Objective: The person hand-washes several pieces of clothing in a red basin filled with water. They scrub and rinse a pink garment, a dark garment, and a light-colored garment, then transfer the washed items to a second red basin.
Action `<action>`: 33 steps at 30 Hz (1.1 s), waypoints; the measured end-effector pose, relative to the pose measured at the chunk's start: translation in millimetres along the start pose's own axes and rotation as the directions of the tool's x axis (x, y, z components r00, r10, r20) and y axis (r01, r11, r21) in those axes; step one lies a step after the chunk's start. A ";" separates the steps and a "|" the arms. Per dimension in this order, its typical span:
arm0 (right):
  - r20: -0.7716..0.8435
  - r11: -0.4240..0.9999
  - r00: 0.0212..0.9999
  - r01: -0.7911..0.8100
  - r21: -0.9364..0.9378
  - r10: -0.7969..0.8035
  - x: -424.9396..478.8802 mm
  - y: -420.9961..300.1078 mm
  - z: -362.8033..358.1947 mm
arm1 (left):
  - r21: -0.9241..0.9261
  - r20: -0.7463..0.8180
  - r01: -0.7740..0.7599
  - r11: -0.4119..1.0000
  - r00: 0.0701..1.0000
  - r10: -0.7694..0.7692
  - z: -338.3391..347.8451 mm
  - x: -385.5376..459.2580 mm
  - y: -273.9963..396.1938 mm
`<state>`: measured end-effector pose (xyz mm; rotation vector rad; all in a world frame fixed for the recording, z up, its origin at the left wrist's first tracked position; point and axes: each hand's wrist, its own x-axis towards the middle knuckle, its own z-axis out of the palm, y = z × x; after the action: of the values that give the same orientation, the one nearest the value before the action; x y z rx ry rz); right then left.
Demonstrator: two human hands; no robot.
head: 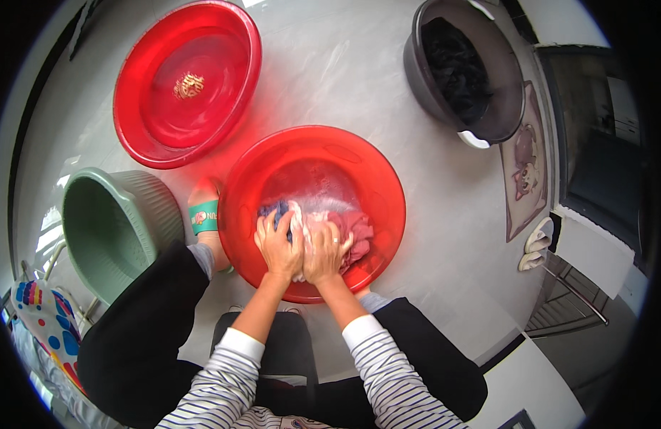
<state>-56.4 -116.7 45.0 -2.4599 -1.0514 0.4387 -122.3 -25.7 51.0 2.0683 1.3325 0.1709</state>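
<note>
A red plastic basin (314, 140) stands on the floor between my feet, with a shallow layer of water inside. Bunched wet laundry lies in its near half: a dark blue cloth (276, 208), a pale pink cloth (298, 217) and a rose-red cloth (360, 233). My left hand (278, 246) grips the blue and pale pink fabric, fingers bent into it. Right beside it, my right hand (324, 251), with a ring on one finger, clutches the pink fabric next to the rose-red part. My palms hide the middle of the bundle, and the hands touch at their inner sides.
A second red basin (142, 91) with a gold pattern sits at the far left. A green ribbed tub (153, 204) leans by my left leg. Dark clothes (453, 69) fill a grey basin (507, 102) at the far right, beside a cat-patterned mat (523, 161) and slippers (537, 244).
</note>
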 end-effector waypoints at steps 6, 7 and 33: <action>0.196 0.994 0.977 -0.099 0.048 0.088 78.2 5.9 6.4 | 0.034 0.193 0.132 0.991 0.972 -0.136 3.7 69.7 8.9; 0.221 0.990 0.968 -0.133 0.051 0.119 86.2 6.3 7.3 | 0.056 0.204 0.143 0.988 0.967 -0.152 5.5 77.4 10.4; -0.004 0.991 0.992 -0.123 0.042 0.124 20.4 9.5 -4.0 | -0.202 -0.130 -0.073 0.977 0.990 0.047 10.6 3.1 10.5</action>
<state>-35.3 -108.6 41.2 -2.4966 -0.8813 0.4851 -108.1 -30.7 48.4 1.9488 1.2673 0.4534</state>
